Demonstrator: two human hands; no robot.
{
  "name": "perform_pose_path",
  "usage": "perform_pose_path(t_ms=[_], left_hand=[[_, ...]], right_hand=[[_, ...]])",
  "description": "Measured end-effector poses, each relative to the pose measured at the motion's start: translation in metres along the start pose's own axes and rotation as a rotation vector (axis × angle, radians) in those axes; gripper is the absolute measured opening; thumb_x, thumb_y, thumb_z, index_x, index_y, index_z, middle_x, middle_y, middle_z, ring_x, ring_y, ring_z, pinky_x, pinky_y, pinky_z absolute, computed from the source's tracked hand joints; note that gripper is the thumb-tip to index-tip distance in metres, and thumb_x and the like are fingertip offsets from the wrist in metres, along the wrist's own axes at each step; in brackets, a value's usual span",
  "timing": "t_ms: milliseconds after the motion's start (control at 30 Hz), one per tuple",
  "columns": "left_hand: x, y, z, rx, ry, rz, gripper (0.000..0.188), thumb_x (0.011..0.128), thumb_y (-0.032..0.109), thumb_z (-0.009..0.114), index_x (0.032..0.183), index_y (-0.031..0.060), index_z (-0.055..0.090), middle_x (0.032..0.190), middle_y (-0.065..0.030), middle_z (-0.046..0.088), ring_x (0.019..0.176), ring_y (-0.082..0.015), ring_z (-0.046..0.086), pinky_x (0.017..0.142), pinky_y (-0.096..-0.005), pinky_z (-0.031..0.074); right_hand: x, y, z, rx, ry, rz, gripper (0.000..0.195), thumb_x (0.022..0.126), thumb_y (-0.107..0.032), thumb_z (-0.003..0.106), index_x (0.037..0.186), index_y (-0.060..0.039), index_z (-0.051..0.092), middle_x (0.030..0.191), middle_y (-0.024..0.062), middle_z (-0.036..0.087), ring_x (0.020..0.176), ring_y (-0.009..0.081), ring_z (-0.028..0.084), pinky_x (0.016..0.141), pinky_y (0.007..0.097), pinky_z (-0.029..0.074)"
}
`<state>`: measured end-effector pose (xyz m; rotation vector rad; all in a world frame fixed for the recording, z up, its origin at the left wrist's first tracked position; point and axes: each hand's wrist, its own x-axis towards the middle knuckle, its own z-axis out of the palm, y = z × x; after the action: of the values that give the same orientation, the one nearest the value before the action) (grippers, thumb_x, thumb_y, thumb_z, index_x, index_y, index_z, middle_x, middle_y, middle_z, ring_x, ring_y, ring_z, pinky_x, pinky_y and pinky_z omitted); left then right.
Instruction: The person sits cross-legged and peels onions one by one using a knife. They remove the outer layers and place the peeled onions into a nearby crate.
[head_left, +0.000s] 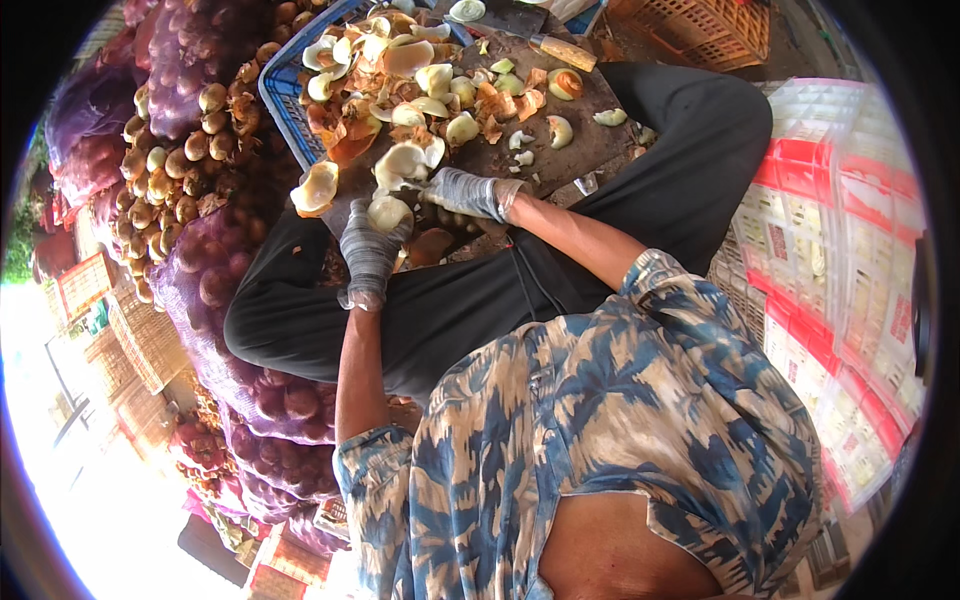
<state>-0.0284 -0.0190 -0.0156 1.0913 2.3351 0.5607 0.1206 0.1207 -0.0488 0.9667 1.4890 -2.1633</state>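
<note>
My left hand (369, 251), in a grey knit glove with a clear plastic layer at the wrist, grips a peeled onion (389, 213) above my lap. My right hand (466, 193), gloved the same way, is just right of that onion. Its fingertips meet a pale, cupped onion layer (401, 166); whether they pinch it is unclear. Another curved onion layer (315, 189) lies at the near left corner of a dark board (559, 161). Onion skins and scraps (405, 56) are heaped across the board and a blue plastic crate (279, 94).
A wooden-handled knife (564, 52) lies at the board's far edge, near a whole onion (565, 84). Purple mesh sacks of onions (217, 277) and loose onions (169, 180) crowd the left. Orange crates (697, 34) stand far right; clear bags with red bands (802, 195) are stacked on the right.
</note>
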Motion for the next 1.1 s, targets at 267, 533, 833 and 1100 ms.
perform_pose_path(t_ms=[267, 533, 833, 1100], left_hand=[[0.007, -0.026, 0.014, -1.32, -0.103, -0.356, 0.045, 0.087, 0.041, 0.064, 0.106, 0.0001, 0.058, 0.089, -0.0134, 0.066, 0.07, -0.0235, 0.067, 0.053, -0.0303, 0.053], [0.01, -0.005, 0.018, -1.747, -0.256, -0.595, 0.05, 0.084, 0.05, 0.061, 0.108, 0.0067, 0.058, 0.09, -0.0117, 0.064, 0.076, -0.0253, 0.063, 0.065, -0.0355, 0.053], [0.011, -0.002, 0.028, -1.82, -0.261, -0.658, 0.051, 0.083, 0.051, 0.059, 0.11, 0.0078, 0.058, 0.09, -0.0095, 0.064, 0.073, -0.024, 0.06, 0.063, -0.0327, 0.049], [0.01, 0.027, 0.008, -1.855, -0.531, -0.298, 0.057, 0.086, 0.049, 0.056, 0.127, 0.0101, 0.052, 0.105, -0.0108, 0.061, 0.083, -0.0238, 0.058, 0.068, -0.0328, 0.048]], right_hand=[[-0.013, 0.01, 0.011, -0.799, 0.505, -0.67, 0.028, 0.092, -0.029, 0.053, 0.084, -0.0028, 0.061, 0.063, 0.0187, 0.058, 0.062, 0.0381, 0.059, 0.055, 0.0468, 0.045], [-0.036, -0.004, 0.016, -0.938, 0.517, -0.701, 0.024, 0.089, -0.028, 0.055, 0.082, -0.0066, 0.06, 0.06, 0.0155, 0.06, 0.06, 0.036, 0.062, 0.054, 0.0471, 0.047], [-0.023, -0.009, -0.008, -0.989, 0.721, -0.549, 0.025, 0.092, -0.029, 0.051, 0.085, -0.0073, 0.062, 0.064, 0.0153, 0.063, 0.061, 0.0352, 0.063, 0.057, 0.0463, 0.049], [-0.016, 0.007, -0.024, -0.514, 0.656, -0.635, 0.027, 0.092, -0.026, 0.056, 0.09, -0.0002, 0.063, 0.069, 0.0208, 0.062, 0.065, 0.039, 0.061, 0.059, 0.0458, 0.047]])
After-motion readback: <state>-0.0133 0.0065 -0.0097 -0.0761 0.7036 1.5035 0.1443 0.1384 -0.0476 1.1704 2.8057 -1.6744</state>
